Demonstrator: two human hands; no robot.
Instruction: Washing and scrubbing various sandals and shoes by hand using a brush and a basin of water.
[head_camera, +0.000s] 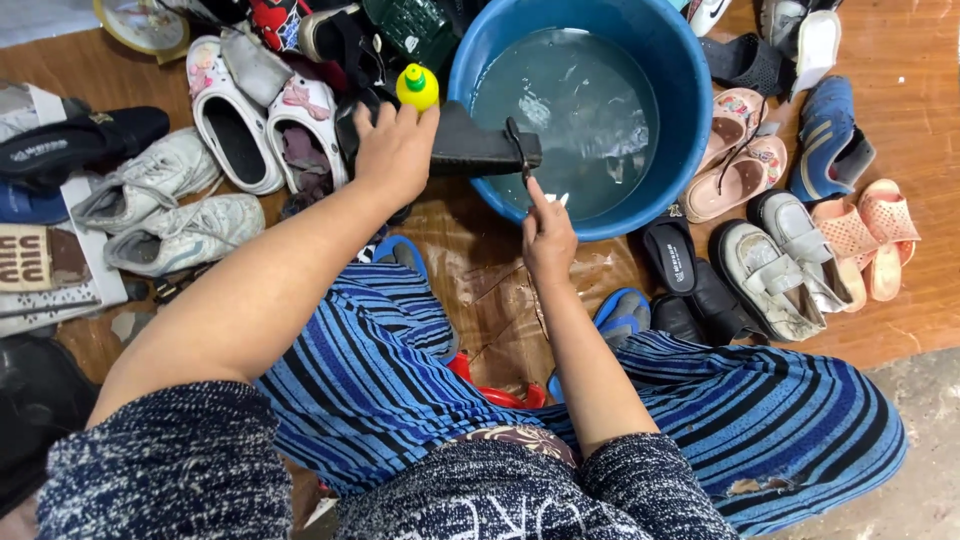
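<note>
My left hand (395, 150) grips a black shoe (480, 148) by its heel end and holds it over the near rim of a blue basin (690, 90) filled with cloudy water. A small yellow bottle with a green cap (417, 87) stands just above that hand's fingers. My right hand (548, 235) is closed around a thin brush-like tool with a white tip (558, 199), pressed near the shoe's strap at the basin's edge. I sit low with blue-striped trousers (400, 350) and blue slippers (620, 310) showing on the wet floor.
Shoes ring the basin: white trainers (180, 230) and white clogs (235, 125) on the left, pink sandals (735, 160), a blue shoe (825, 130), grey strapped shoes (770, 275), black slippers (672, 255) and orange sandals (870, 230) on the right. The brown floor (500, 290) is wet.
</note>
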